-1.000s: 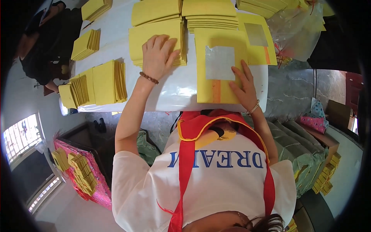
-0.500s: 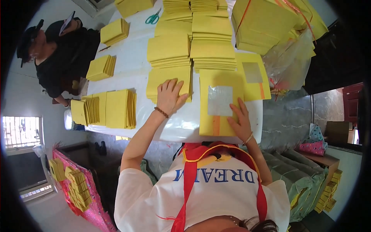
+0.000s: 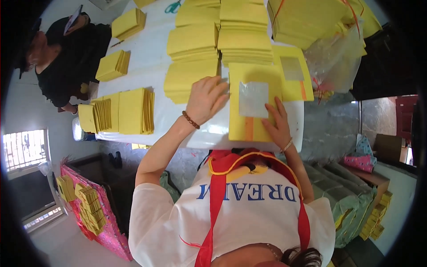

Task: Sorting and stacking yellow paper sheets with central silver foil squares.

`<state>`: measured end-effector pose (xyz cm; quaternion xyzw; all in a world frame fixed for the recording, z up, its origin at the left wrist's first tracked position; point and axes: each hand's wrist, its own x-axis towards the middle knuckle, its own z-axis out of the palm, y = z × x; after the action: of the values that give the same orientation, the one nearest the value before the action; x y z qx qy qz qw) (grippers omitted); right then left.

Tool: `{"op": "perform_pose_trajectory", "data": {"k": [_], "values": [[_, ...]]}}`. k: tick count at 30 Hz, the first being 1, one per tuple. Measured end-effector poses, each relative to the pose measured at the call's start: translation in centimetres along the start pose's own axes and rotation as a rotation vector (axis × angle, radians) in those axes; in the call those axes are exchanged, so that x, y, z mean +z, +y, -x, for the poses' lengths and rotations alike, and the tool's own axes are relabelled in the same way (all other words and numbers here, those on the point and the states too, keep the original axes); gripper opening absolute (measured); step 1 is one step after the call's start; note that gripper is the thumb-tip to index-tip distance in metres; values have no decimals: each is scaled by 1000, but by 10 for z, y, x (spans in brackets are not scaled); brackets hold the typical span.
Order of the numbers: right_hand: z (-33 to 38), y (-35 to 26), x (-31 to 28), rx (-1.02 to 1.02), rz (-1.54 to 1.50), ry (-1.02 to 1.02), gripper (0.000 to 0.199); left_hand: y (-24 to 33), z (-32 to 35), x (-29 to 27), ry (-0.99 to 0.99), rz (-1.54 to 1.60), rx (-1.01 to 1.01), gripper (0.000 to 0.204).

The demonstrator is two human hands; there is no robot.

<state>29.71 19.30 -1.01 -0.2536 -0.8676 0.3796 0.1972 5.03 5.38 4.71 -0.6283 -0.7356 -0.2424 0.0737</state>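
Presently observed envelope flat on surface, close to near edge; noted right hand spread flat on its right side, left hand loosely curled beside its left edge, cannot tell whether holding anything. Advise steadying lightly, avoiding creases.

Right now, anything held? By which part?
No grip visible: right hand rests on the right edge of the grey-patched, rectangular yellow paper piece; left hand at its left edge.

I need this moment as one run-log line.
left hand: by right edge of yellow stack; right hand: on yellow sheet with grey patch; teal scissors: on table
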Motion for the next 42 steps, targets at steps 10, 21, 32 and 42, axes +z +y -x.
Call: {"op": "perform_pose_trajectory", "data": {"k": [10, 21, 32, 42], "values": [[-3, 3, 0, 5, -41, 17, 47, 70, 42, 17, -251, 182, 291, 52], [-1, 7, -1, -33, 7, 29, 49, 49, 29, 51, -28, 598, -305, 42], [-9, 2, -12, -64, 152, -89, 50, 0, -2, -7, 135, -112, -55, 48], [-6, 1, -11, -17, 20, -108, 48, -75, 26, 15, -225, 108, -303, 57]]}}
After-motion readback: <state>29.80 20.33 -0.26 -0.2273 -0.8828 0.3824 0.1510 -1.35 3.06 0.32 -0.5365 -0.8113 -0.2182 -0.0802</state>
